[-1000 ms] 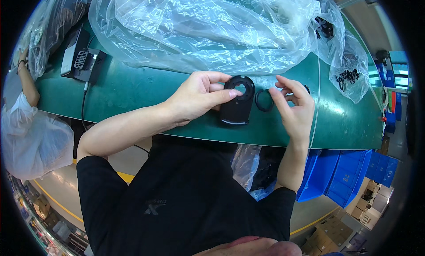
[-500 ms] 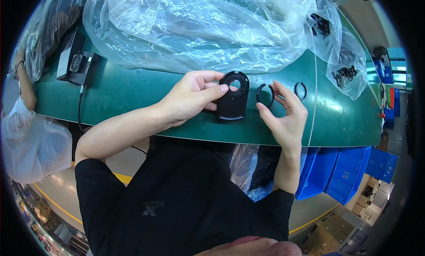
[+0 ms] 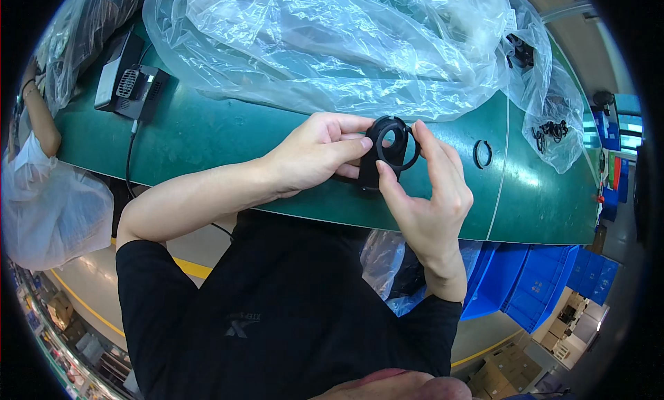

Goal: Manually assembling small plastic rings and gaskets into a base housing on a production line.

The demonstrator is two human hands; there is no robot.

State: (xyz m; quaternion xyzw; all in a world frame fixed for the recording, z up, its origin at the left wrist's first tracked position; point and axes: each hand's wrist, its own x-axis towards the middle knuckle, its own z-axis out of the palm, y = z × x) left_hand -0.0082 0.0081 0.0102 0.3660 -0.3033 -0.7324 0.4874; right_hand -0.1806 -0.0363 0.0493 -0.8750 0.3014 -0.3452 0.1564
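- The left hand [image 3: 315, 154] is gripping the black housing [image 3: 379, 158] by its side.
- The right hand [image 3: 429, 192] is pinching a thin black ring [image 3: 399, 145] against it.
- Fingers are hiding the housing's lower part.

Black housing [image 3: 379, 156] lifted off table [image 3: 207, 144] since 1 s ago, now tilted up between fingers of left hand [image 3: 315, 154], was lying flat under them. Black ring [image 3: 397, 145], 1 s ago flat on table just right of housing and 0.5 s ago pinched beside it, now up against housing's round opening, pinched by right hand [image 3: 429, 192] thumb below and forefinger at its right edge. Right hand shifted left, fingers now close to left fingertips vs. apart before. Second ring [image 3: 483, 154], earlier near right fingertips, now well clear to their right on table.
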